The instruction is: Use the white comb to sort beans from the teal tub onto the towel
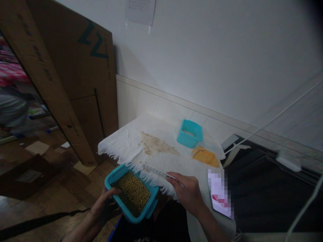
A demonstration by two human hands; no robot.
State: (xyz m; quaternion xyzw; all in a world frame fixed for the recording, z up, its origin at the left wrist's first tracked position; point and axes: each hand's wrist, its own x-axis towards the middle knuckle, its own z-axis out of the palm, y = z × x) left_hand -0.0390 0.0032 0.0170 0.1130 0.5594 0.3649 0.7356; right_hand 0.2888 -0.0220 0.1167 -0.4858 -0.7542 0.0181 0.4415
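My left hand [106, 203] grips the left side of a teal plastic container [137, 219], its thumb over the rim. Inside lie yellowish round beans [136, 190], with smaller dark green ones along the sides. The container is held just below the table's fringed front edge, tilted a little. Closed around the end of a thin white strip [157, 172], like a ruler, is my right hand [188, 191]. That strip lies along the edge of the white tablecloth [121, 137], beside a few beans. Farther back, scattered beans and crumbs [153, 144] spread over the cloth.
A second teal container [194, 141] stands near the wall, with a crumpled orange-yellow cloth [205, 157] in front. A lit phone [217, 191] lies at the table's right side. Left of the table rises a large cardboard box [75, 67]; a white cable [275, 119] crosses on the right.
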